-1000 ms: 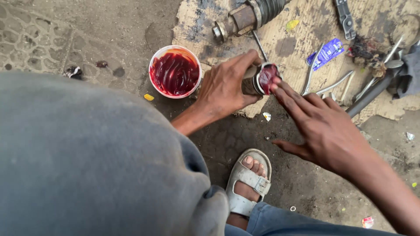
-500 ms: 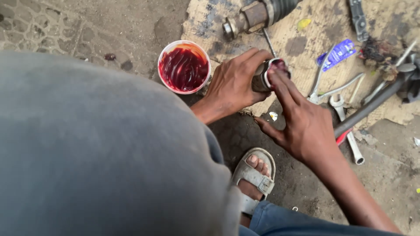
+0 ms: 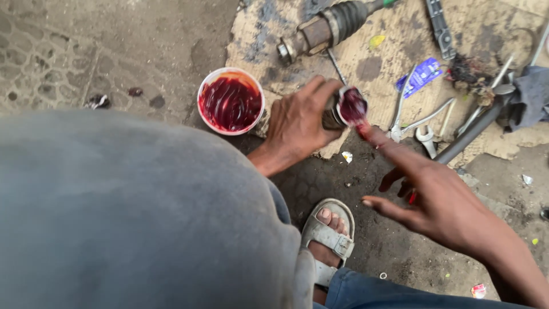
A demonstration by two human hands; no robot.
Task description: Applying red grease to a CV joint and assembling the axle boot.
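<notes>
Cardboard sheet [image 3: 400, 34] on dirt ground holds axle shaft [image 3: 334, 26], pliers [image 3: 400, 120] & wrenches. Tub of red grease [image 3: 230, 102] sits left. Left hand [image 3: 300, 123], grip closed round greased joint cup [image 3: 346, 107]. Right hand [image 3: 440, 200], open, has pulled back since 0.5 s ago; greasy fingertip just below cup, so packing looks mid-way.

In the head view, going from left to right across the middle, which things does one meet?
Tub of red grease → left hand → greased metal part held in it → pliers → blue wrapper → grey cloth.
</notes>
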